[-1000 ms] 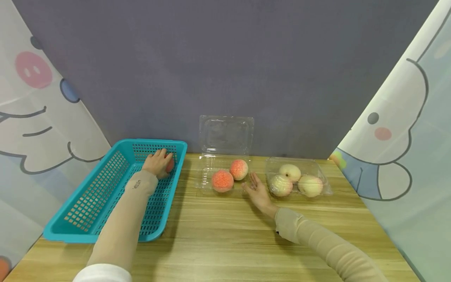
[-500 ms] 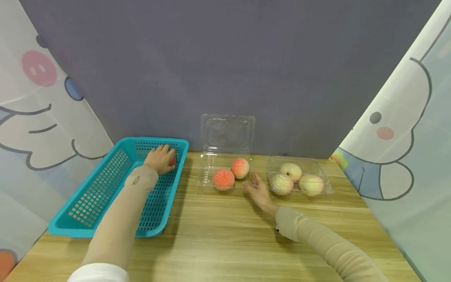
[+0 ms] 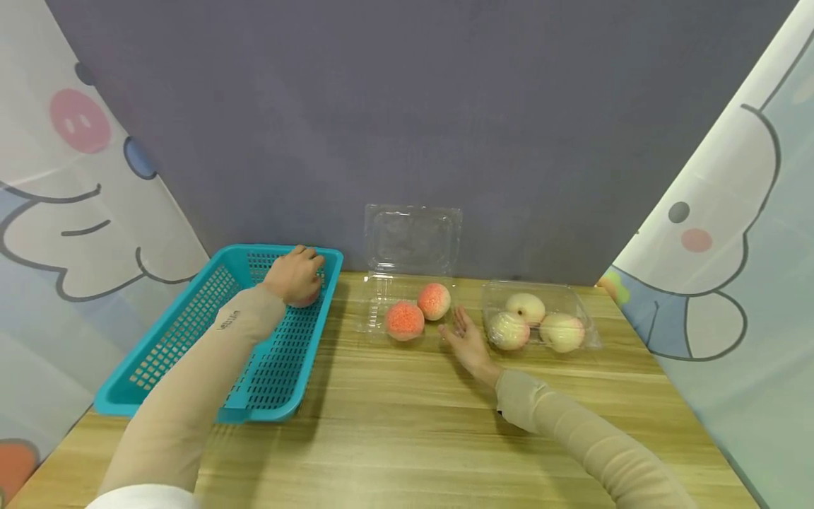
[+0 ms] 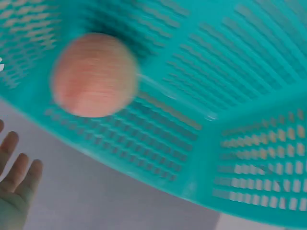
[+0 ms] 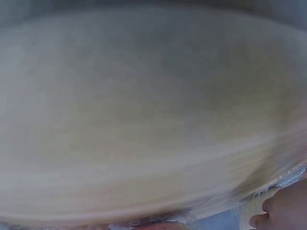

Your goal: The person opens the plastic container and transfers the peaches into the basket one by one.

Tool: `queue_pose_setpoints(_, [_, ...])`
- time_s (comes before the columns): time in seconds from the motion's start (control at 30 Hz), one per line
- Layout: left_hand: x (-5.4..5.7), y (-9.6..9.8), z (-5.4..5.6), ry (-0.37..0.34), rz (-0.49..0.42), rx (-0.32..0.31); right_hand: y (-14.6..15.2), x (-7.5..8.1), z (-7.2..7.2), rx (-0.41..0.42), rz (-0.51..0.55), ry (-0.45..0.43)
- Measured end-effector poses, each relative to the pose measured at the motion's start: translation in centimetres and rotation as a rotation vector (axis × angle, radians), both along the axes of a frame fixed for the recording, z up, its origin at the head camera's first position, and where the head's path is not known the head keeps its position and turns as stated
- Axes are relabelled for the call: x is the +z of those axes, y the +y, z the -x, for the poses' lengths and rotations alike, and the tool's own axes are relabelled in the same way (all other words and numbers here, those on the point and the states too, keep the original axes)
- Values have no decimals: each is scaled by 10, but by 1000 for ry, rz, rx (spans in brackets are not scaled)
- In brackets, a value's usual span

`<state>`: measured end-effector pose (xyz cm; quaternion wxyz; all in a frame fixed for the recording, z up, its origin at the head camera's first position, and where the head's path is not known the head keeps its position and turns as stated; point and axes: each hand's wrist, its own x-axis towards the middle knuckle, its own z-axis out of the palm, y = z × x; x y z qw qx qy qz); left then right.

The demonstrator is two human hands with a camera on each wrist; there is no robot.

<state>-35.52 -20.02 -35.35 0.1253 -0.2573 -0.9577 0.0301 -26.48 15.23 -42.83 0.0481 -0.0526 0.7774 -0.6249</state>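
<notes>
At the far right corner of the teal plastic basket is my left hand, above a pinkish peach. In the left wrist view the hand's straight fingers are apart from the peach, which lies inside the basket. My right hand, palm turned inward and fingers extended, holds nothing beside the raised-lid clear clamshell box. That box contains a red-orange peach and a red-and-cream peach. The right wrist view shows mostly blurred sleeve.
To the right of my right hand sits a second clear box with three pale peaches. Behind everything stands a grey panel. Printed cartoon sheets flank the wooden table.
My left hand has risen toward the basket's back rim, leaving the peach below it. My right hand has stayed by the open box. The head view has shifted slightly.
</notes>
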Motion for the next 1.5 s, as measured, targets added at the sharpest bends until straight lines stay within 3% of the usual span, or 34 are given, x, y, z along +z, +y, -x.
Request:
queue_pose_setpoints(0.13, [18, 11, -11, -53, -90, 37, -1, 4, -2, 5, -11, 1])
queue_pose_setpoints(0.3, [34, 24, -26, -59, -142, 8, -1, 4, -1, 11, -10, 11])
queue_pose_setpoints(0.53, [45, 42, -45, -114, -160, 11, 0, 2, -3, 8, 2, 10])
queue_pose_setpoints(0.63, [47, 48, -53, -105, -166, 0, 0, 1, -3, 4, -3, 8])
queue_pose_setpoints(0.9, [44, 69, -67, 34, -88, -187, -1, 1, -4, -5, -7, 14])
queue_pose_setpoints(1.03, [39, 84, -69, 59, -44, -270, -1, 1, -4, -2, 0, 2])
queue_pose_setpoints(1.17, [37, 102, -67, 21, -6, -304, -1, 1, -4, 3, 5, -1])
queue_pose_setpoints(1.33, [33, 121, -57, -98, 89, -262, -1, 1, -5, 0, 1, 4])
queue_pose_setpoints(1.5, [27, 136, -48, -248, 137, -169, 0, 2, -5, 1, -5, 9])
